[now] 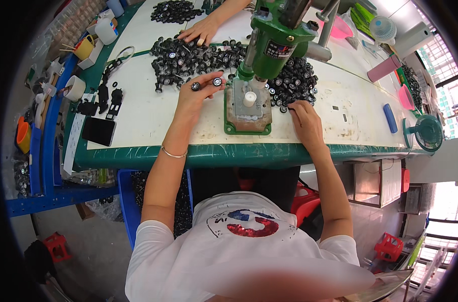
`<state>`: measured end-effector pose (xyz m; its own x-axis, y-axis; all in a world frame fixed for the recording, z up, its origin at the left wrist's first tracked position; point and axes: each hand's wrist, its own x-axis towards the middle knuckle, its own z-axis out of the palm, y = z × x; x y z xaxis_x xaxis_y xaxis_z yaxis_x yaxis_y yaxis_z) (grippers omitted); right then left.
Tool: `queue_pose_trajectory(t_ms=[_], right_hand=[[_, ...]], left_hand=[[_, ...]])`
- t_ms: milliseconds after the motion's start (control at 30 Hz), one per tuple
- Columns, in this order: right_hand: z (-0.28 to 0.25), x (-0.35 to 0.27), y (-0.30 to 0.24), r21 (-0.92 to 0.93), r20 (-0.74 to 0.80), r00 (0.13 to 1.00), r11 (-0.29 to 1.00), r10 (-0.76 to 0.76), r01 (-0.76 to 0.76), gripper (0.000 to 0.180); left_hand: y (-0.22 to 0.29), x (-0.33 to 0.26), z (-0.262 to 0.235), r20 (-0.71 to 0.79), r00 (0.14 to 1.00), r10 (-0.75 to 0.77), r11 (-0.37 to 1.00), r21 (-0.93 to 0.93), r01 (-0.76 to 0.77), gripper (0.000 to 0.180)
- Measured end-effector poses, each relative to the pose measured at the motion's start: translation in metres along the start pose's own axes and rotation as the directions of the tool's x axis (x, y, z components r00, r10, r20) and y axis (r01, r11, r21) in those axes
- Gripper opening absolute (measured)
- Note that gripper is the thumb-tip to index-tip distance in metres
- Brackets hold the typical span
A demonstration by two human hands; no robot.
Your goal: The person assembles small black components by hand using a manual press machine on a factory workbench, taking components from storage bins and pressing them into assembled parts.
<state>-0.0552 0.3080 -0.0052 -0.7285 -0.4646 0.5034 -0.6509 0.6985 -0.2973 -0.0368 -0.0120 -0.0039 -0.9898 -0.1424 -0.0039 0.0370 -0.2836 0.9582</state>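
My left hand is closed just left of a green bench press, holding a small black toy wheel with a silver hub at its fingertips. A second black wheel shows between its fingers; I cannot tell whether one axle joins the two. My right hand is at the near edge of the right-hand wheel pile, its fingers pinched on a small black wheel partly hidden by the fingertips. Between my hands is the press base, with a white round post on its plate, under the ram.
A large heap of wheels on axles lies left of the press. Across the table a co-worker's hand rests on that heap. A black tablet-like slab lies at left; a blue bar and a green fan are at right.
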Motion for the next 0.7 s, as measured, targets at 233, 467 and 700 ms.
queue_pose_trajectory(t_ms=[233, 467, 700], right_hand=[[0.000, 0.025, -0.031, 0.263, -0.145, 0.989, 0.965, 0.038, 0.001, 0.018], [0.018, 0.059, -0.076, 0.438, -0.041, 0.995, 0.893, -0.090, 0.099, 0.019], [0.021, 0.056, -0.077, 0.394, -0.027, 0.997, 0.916, -0.070, 0.075, 0.017]], left_hand=[[0.006, -0.002, 0.003, -0.040, 0.997, -0.063, 0.998, -0.010, 0.062, 0.026], [-0.004, -0.001, 0.009, 0.025, 0.999, 0.019, 0.996, 0.087, -0.021, 0.020], [0.000, -0.008, 0.009, 0.009, 0.998, 0.062, 0.997, 0.046, -0.062, 0.018]])
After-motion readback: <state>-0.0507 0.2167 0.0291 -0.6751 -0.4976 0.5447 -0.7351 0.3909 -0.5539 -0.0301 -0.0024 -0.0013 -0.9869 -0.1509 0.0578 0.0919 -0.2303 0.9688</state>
